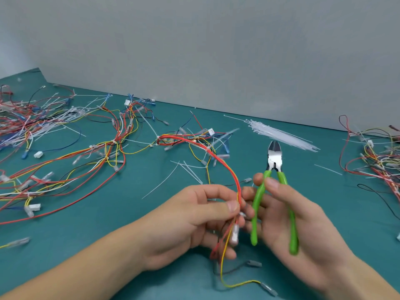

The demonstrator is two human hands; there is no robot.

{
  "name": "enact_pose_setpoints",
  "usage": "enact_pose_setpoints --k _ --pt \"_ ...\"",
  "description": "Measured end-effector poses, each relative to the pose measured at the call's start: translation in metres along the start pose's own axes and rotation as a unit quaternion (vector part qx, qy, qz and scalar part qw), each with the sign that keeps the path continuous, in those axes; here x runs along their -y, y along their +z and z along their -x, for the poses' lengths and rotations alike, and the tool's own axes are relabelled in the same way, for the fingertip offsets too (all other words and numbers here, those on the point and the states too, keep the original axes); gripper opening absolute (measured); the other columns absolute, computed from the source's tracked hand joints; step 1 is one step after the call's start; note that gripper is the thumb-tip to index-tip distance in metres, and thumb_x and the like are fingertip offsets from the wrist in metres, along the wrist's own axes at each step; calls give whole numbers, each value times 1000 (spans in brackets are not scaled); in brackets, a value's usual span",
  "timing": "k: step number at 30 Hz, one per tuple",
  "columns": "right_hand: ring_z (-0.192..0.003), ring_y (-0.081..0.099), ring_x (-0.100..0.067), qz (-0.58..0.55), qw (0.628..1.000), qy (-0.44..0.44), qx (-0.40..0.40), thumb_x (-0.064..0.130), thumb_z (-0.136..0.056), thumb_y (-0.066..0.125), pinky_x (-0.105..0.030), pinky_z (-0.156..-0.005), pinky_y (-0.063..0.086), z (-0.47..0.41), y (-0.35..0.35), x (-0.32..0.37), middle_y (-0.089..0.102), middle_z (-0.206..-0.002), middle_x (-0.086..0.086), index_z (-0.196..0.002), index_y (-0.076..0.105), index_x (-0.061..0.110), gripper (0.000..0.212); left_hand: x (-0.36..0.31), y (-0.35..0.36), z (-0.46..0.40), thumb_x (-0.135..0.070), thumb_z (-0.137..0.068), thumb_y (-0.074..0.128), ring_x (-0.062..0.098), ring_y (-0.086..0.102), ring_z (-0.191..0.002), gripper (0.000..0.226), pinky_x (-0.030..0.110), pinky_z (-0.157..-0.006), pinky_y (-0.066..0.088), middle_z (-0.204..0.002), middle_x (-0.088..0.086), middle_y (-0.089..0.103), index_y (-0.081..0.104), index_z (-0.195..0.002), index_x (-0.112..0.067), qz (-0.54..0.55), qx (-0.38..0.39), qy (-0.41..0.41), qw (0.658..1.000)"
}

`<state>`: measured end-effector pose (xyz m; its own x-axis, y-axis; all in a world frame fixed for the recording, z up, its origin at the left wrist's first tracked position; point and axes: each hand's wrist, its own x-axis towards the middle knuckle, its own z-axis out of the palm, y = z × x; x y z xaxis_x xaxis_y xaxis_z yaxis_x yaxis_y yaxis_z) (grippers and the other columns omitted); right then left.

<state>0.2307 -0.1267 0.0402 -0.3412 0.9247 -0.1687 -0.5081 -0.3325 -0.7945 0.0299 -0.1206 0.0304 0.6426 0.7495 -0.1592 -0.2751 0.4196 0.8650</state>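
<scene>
Head camera looks down at my two hands over the green table (108, 224). My left hand (194, 219) pinches the wire bunch (232, 175) between thumb and fingers, near me and in the middle. The bunch is red, orange and yellow. It goes up in a bow from my thumb and comes down on the table farther away. Its loose ends and little plugs hang below my hand. My right hand (287, 230) is curled round the green handles of the cutters (275, 163). The metal tip points up and away from me and is not touching any wire. The two hands are very close, and my right fingertips sit just beside the bunch. I think I am tying wires into bunches with white ties and snipping off the long tails. There may be a small white bit by my left thumb, but it is too blurry to be sure. So I think the snip on this bunch is not done yet. A few loose ties (188, 169) lie in the middle. Far on the right there is a big pile of ties (281, 135), so lots are left to use. The wire heap on the far left (32, 120) has white ties sticking out. Another wire heap (376, 161) waits on the right.
</scene>
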Motion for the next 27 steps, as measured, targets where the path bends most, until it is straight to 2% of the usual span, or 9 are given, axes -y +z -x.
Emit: enact_pose_setpoints --k 2,5,7,10,13,15,19,23,27 --pt "-73 61 -26 58 997 -32 -33 28 -75 85 -38 -57 54 1 4 -5 67 -104 -20 -103 64 16 37 -2 3 4 -17 -100 67 17 65 -68 7 35 -63 61 -91 9 68 69 -105 -14 -32 45 -34 998" --pt "-71 63 -19 87 992 -63 -66 18 -77 83 -33 -54 52 2 7 -11 68 -104 -18 -100 64 14 30 -6 3 9 -18 -101 64 12 67 -67 9 25 -62 59 -90 4 71 72 -105 -17 -87 116 -97 985" --pt "-70 62 -18 87 990 -79 -72 10 -77 85 -31 -57 53 3 8 -12 71 -101 -18 -101 62 14 33 -6 2 9 -20 -101 63 9 68 -68 11 21 -63 55 -89 -1 72 74 -104 -22 -121 127 -120 977" --pt "-68 62 -20 86 987 -108 -85 17 -74 81 -31 -59 55 3 7 -10 73 -95 -20 -100 64 14 32 -6 -1 7 -22 -99 65 11 68 -70 10 21 -63 56 -90 0 73 75 -104 -22 -141 119 -121 975" --pt "-68 63 -21 92 984 -123 -92 19 -71 83 -32 -60 56 2 6 -9 74 -96 -19 -97 72 19 28 -6 -6 5 -25 -95 71 19 69 -73 15 28 -67 61 -92 9 73 74 -107 -16 -135 75 -89 984" --pt "-69 65 -22 107 982 -127 -90 21 -72 83 -32 -61 57 3 6 -9 75 -97 -18 -96 75 22 25 -6 -8 3 -32 -89 75 25 70 -76 28 35 -68 63 -95 13 73 72 -109 -12 -122 8 -45 991" --pt "-69 66 -26 183 969 -130 -102 25 -75 84 -35 -65 56 5 8 -15 75 -92 -17 -97 71 19 27 -9 -8 -3 -33 -88 77 24 69 -79 30 35 -61 59 -100 13 73 73 -115 -22 -86 -127 84 985" --pt "-69 68 -23 223 964 -120 -83 22 -80 87 -29 -61 55 6 12 -22 75 -86 -12 -91 71 24 19 -6 -7 -4 -34 -87 76 20 69 -85 22 30 -54 54 -97 8 73 77 -104 -21 -112 -171 124 971" --pt "-76 68 -18 256 955 -123 -89 26 -76 80 -29 -68 57 6 12 -24 75 -88 -8 -90 72 27 16 -4 -9 -3 -31 -83 80 15 71 -87 17 26 -54 54 -98 8 76 77 -97 -21 -100 -165 128 973"
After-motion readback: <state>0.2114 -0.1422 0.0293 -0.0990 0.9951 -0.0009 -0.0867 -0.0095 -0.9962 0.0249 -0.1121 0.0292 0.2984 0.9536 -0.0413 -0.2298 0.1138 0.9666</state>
